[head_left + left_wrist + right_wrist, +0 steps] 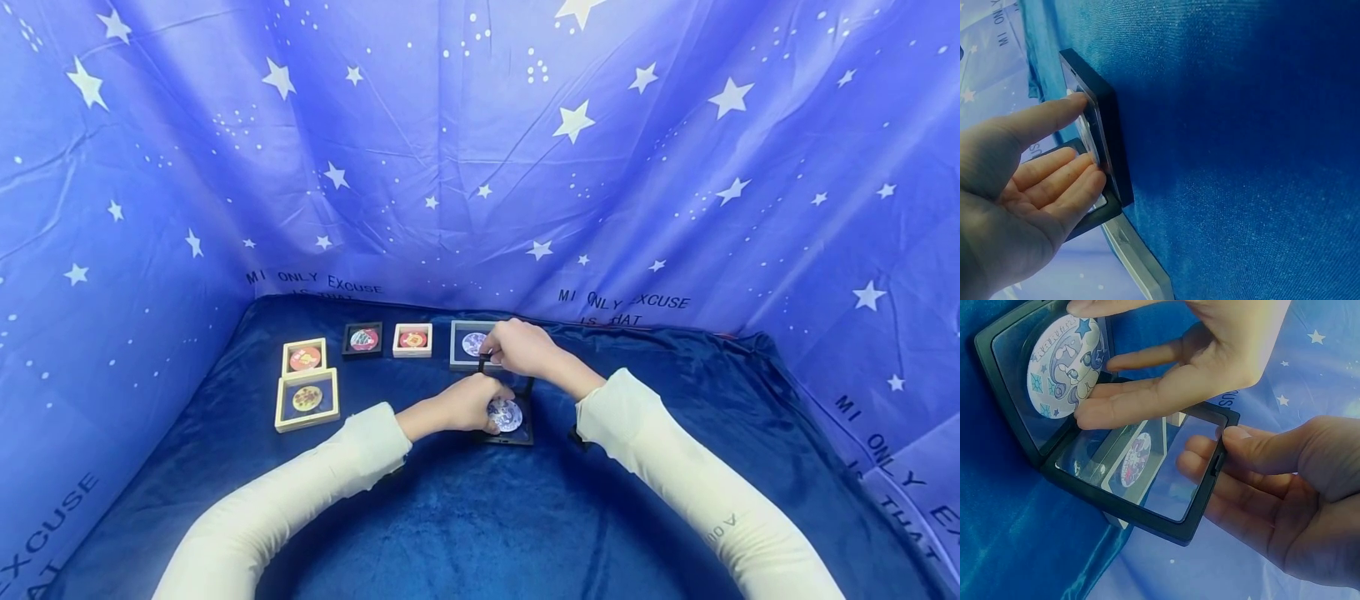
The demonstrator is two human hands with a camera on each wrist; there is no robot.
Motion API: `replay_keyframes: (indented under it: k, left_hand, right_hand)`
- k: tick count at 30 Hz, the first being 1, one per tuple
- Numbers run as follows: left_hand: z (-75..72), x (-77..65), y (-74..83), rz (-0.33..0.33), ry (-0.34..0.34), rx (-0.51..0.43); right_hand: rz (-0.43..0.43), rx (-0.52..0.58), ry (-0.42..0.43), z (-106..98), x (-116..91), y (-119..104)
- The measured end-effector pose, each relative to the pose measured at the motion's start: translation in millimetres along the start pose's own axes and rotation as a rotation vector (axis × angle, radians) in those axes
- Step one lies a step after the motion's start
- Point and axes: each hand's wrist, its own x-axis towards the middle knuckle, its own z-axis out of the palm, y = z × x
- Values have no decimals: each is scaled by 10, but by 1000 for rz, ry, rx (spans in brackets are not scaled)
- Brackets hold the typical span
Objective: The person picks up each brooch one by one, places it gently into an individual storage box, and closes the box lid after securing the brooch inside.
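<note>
A black display case (525, 435) with clear panes stands hinged open on the blue cloth, its lid (1116, 506) raised. On the lower half lies a round badge (1063, 365), white with a purple cartoon figure and blue stars. My left hand (465, 404) pinches this badge at its edges, thumb on one side and fingertips on the other. With thumb and fingers, my right hand (525, 346) grips the free edge of the lid, holding it up. Behind the lid sits a grey case (456, 354) with another round badge (474, 343), partly covered by the right hand.
Left of the grey case stand a pale case (412, 352) and a small black case (347, 343), each with a red badge. Further left are two light wooden cases (281, 412), one overlapping the other. A star-printed curtain (450, 125) surrounds the cloth-covered surface (450, 517).
</note>
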Motion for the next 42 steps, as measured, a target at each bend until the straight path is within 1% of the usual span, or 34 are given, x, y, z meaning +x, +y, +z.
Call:
replay_keyframes:
  k: [10, 17, 21, 24, 26, 28, 31, 33, 34, 36, 37, 39, 40, 42]
  left_hand:
    - [-14, -3, 45, -42, -19, 27]
    - [17, -3, 64, -74, -7, 57]
    - [28, -25, 77, -75, 15, 51]
    - [4, -55, 93, -70, 63, 34]
    - [-34, -81, 108, -63, 122, 20]
    - [-80, -110, 128, -62, 194, -3]
    - [-170, -149, 154, -77, 333, -60]
    - [-247, -161, 162, -111, 438, -108]
    - [-288, -163, 159, -141, 486, -128]
    - [-371, -161, 146, -222, 562, -174]
    - [-409, -157, 135, -273, 581, -207]
    - [-471, -143, 104, -376, 580, -289]
    - [-491, -134, 87, -430, 553, -345]
    - [-509, -109, 52, -509, 460, -499]
  right_hand:
    - [-6, 3, -6, -5, 3, -4]
    - [-5, 13, -34, -7, 0, 38]
    - [-2, 62, -60, -6, -9, 86]
    - [19, 141, -74, -44, -27, 138]
    - [33, 198, -77, -88, -47, 191]
    - [49, 257, -88, -135, -78, 256]
    - [97, 354, -119, -186, -133, 370]
    - [160, 443, -155, -211, -166, 453]
    - [199, 489, -176, -216, -177, 499]
    - [277, 591, -229, -222, -195, 584]
    - [317, 637, -254, -214, -200, 636]
    - [381, 721, -302, -193, -219, 732]
    - [401, 762, -328, -172, -230, 791]
    - [434, 832, -375, -125, -266, 901]
